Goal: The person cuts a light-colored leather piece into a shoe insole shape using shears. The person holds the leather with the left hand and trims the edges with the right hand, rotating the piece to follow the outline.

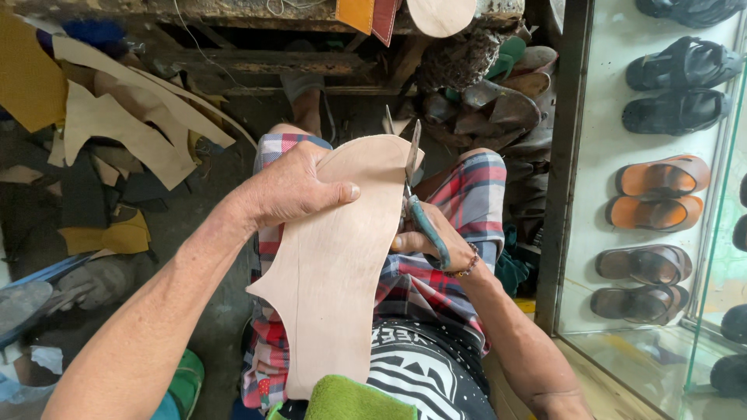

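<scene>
Green cloth [348, 399] sits lowest in view, just under the bottom end of a tan leather sole piece [334, 272] that lies lengthwise over the lap, across plaid shorts [475, 190]. From the lower left, the left forearm reaches in; the left hand [292, 190] clamps the piece's upper left edge, thumb flat on top and pointing right, fingers hidden beneath. The right hand [424, 243] comes from the lower right with wrist bent, its grip closed around the teal handles of scissors [416, 198], whose blades point up along the leather's right edge. Leather scraps [124, 124] lie on the floor at left.
</scene>
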